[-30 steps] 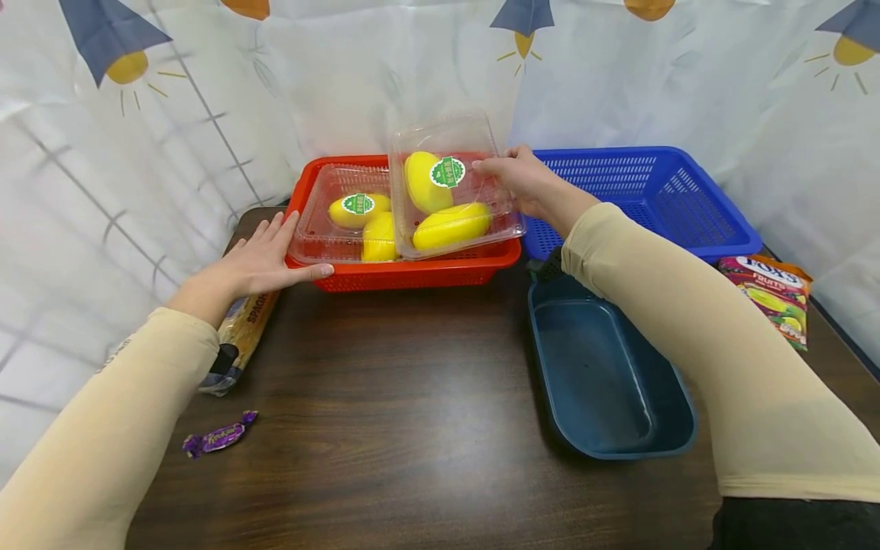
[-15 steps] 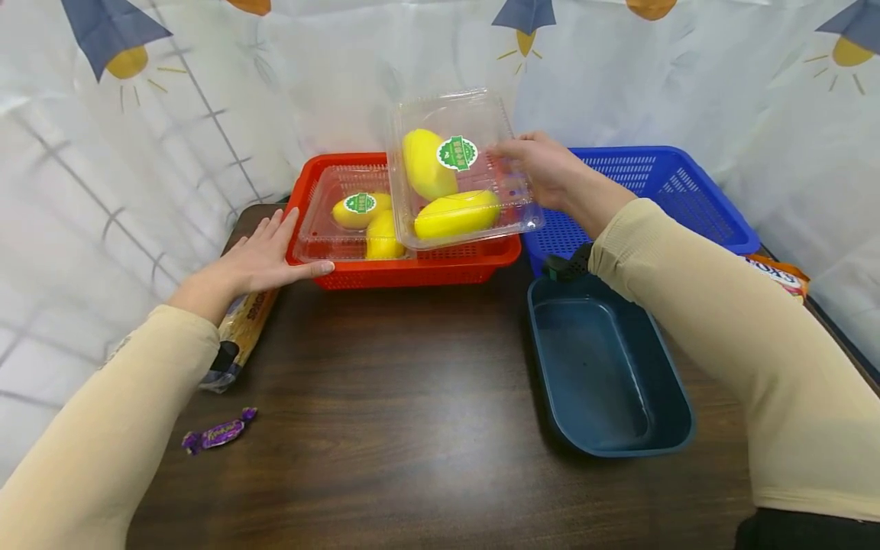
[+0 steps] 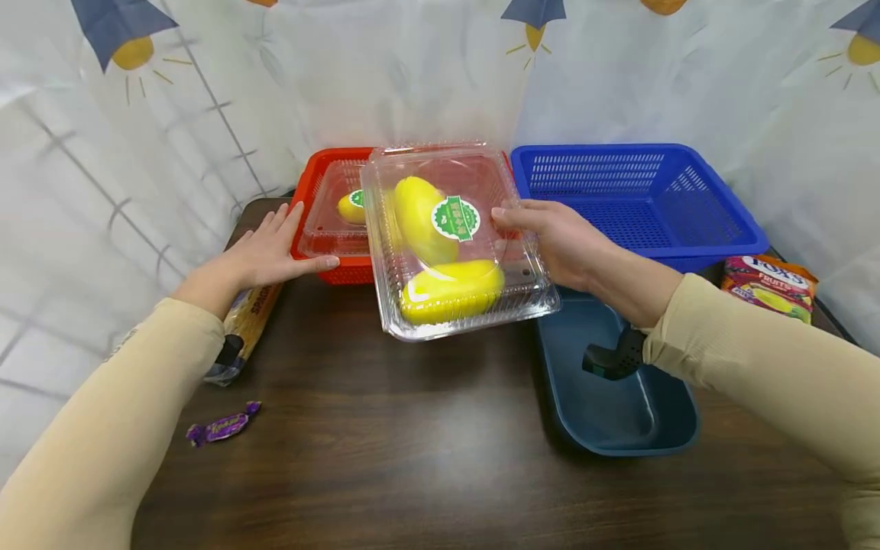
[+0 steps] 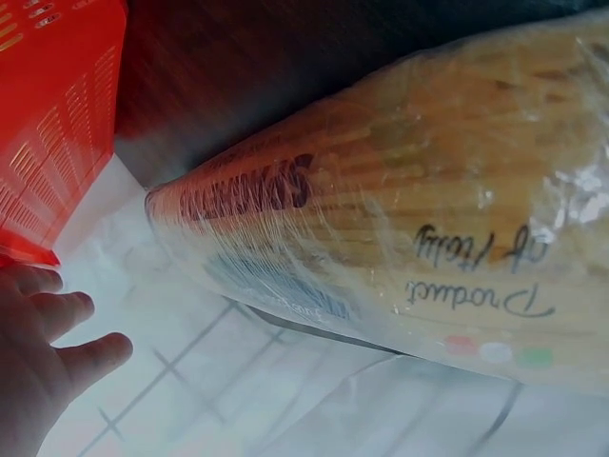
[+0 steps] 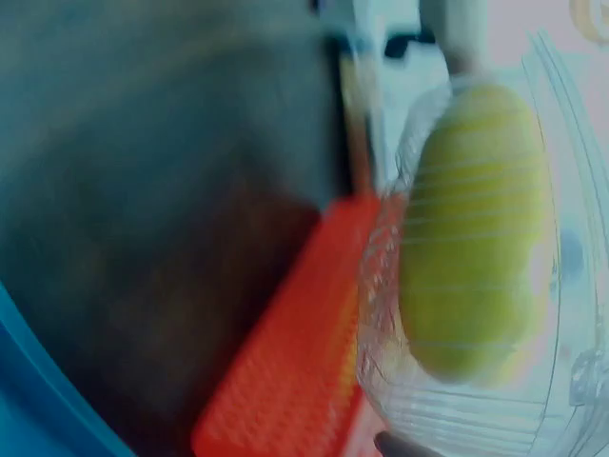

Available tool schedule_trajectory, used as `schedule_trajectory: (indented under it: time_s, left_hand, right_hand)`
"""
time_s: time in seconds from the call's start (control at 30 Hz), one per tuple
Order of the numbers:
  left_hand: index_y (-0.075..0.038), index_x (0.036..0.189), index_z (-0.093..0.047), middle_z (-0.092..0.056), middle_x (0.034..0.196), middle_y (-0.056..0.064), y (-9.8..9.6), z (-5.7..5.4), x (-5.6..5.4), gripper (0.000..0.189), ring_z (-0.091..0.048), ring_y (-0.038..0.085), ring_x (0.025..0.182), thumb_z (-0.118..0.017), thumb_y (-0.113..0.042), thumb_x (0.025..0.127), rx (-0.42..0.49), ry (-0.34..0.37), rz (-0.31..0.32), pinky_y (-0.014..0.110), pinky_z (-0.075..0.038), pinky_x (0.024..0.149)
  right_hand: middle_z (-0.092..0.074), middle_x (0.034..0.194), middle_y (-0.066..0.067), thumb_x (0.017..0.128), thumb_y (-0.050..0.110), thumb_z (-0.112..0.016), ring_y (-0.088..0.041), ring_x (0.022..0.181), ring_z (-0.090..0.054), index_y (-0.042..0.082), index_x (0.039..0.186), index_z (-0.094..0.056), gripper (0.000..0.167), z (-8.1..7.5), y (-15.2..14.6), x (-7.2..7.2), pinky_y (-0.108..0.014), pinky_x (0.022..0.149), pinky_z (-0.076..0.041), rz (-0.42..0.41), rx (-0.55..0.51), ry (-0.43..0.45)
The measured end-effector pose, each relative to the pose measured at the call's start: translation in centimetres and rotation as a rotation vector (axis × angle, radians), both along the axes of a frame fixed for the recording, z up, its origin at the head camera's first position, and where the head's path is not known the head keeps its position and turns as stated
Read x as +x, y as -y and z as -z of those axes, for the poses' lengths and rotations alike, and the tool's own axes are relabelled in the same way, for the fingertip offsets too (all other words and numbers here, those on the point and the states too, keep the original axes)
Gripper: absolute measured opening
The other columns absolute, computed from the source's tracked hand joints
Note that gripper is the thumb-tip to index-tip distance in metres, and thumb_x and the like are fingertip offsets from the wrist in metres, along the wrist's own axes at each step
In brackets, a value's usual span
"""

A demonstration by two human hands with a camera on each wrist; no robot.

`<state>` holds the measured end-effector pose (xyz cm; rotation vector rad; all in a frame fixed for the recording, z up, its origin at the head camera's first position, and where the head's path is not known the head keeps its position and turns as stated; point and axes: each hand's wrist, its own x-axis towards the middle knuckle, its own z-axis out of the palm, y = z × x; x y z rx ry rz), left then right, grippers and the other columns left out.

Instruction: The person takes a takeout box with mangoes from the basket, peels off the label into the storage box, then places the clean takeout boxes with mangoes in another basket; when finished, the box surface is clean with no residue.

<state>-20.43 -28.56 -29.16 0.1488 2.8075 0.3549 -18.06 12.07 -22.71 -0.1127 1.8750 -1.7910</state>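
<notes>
In the head view my right hand (image 3: 567, 243) grips the right edge of a clear plastic clamshell box (image 3: 474, 319), thumb on top. Two yellow mangoes (image 3: 454, 292) lie inside, under a lid with a green-and-white sticker (image 3: 456, 218). The box is held in the air, tilted, in front of the red basket (image 3: 347, 273), hiding much of it. One mango (image 5: 476, 238) fills the right side of the blurred right wrist view. My left hand (image 3: 264, 256), fingers straight and spread, rests at the basket's left rim. A second clear box (image 3: 330, 243) lies in that basket, partly hidden.
A blue basket (image 3: 591, 164) stands to the right of the red one. Before it sits a dark teal tub (image 3: 598, 428), with a Fox's candy bag (image 3: 770, 286) farther right. A spaghetti pack (image 4: 409, 209) and a purple wrapped candy (image 3: 223, 428) lie on the left.
My right hand first lifted the box of mangoes up and right, then brought it nearer and lower, out in front of the red basket. My left hand stays at the rim.
</notes>
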Motion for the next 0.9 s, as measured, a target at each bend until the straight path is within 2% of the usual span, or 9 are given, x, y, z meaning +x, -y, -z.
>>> schedule_trajectory:
  time_s: [0.1, 0.23, 0.4, 0.5, 0.6, 0.73, 0.9]
  left_hand:
    - [-0.010, 0.162, 0.017, 0.014, 0.168, 0.028, -0.2, -0.1, -0.1, 0.121, 0.006, 0.055, 0.154, -0.049, -0.080, 0.088, 0.000, -0.003, 0.012, 0.079, -0.006, 0.117]
    - [-0.010, 0.163, 0.016, 0.013, 0.169, 0.027, -0.5, -0.1, -0.1, 0.120, 0.007, 0.053, 0.155, -0.050, -0.078, 0.089, 0.006, -0.008, 0.025, 0.079, -0.006, 0.117]
    - [-0.013, 0.163, 0.016, 0.014, 0.169, 0.025, -0.6, -0.1, -0.1, 0.119, 0.006, 0.053, 0.155, -0.050, -0.079, 0.088, 0.016, -0.012, 0.030, 0.080, -0.007, 0.117]
    - [-0.012, 0.163, 0.016, 0.013, 0.169, 0.026, -0.5, -0.2, 0.0, 0.121, 0.006, 0.054, 0.155, -0.050, -0.079, 0.088, 0.017, -0.014, 0.023, 0.080, -0.008, 0.117]
    - [-0.011, 0.163, 0.016, 0.012, 0.169, 0.027, -0.4, -0.5, 0.1, 0.121, 0.004, 0.054, 0.154, -0.052, -0.078, 0.088, 0.019, -0.012, 0.011, 0.080, -0.010, 0.116]
    - [-0.010, 0.163, 0.016, 0.011, 0.169, 0.028, -0.3, -0.7, 0.3, 0.120, 0.004, 0.055, 0.154, -0.052, -0.076, 0.089, 0.019, -0.004, -0.002, 0.080, -0.012, 0.116]
    - [-0.009, 0.162, 0.016, 0.012, 0.169, 0.028, -0.2, -0.8, 0.5, 0.121, 0.004, 0.055, 0.154, -0.052, -0.076, 0.089, 0.013, 0.005, -0.004, 0.079, -0.010, 0.117]
  right_hand:
    - [-0.061, 0.127, -0.009, 0.106, 0.030, -0.055, -0.024, 0.113, -0.064, 0.005, 0.151, -0.040, 0.053, 0.6, 0.1, 2.4, -0.032, 0.095, -0.059, -0.022, 0.013, 0.019]
    - [-0.057, 0.128, -0.011, 0.106, 0.029, -0.053, -0.028, 0.118, -0.056, 0.004, 0.151, -0.037, 0.054, 1.6, 0.0, 5.7, -0.039, 0.101, -0.056, -0.060, 0.029, 0.004]
    - [-0.056, 0.131, -0.016, 0.106, 0.028, -0.052, -0.029, 0.116, -0.056, 0.003, 0.153, -0.032, 0.058, 3.5, -0.2, 9.6, -0.039, 0.098, -0.057, -0.084, 0.009, 0.024]
    - [-0.053, 0.137, -0.020, 0.106, 0.030, -0.053, -0.030, 0.118, -0.057, 0.003, 0.154, -0.028, 0.061, 4.5, -0.2, 11.3, -0.040, 0.100, -0.056, -0.081, 0.013, 0.061]
    - [-0.045, 0.146, -0.019, 0.106, 0.032, -0.054, -0.032, 0.129, -0.050, 0.004, 0.154, -0.025, 0.062, 5.2, -0.1, 12.3, -0.045, 0.110, -0.048, -0.070, 0.054, 0.087]
    - [-0.035, 0.152, -0.016, 0.106, 0.034, -0.053, -0.033, 0.140, -0.036, 0.006, 0.153, -0.023, 0.062, 6.0, 0.3, 12.5, -0.050, 0.117, -0.037, -0.041, 0.143, 0.123]
    - [-0.030, 0.153, -0.018, 0.107, 0.033, -0.051, -0.037, 0.136, -0.035, 0.005, 0.154, -0.016, 0.065, 7.0, 0.9, 12.2, -0.051, 0.115, -0.038, -0.023, 0.199, 0.153]
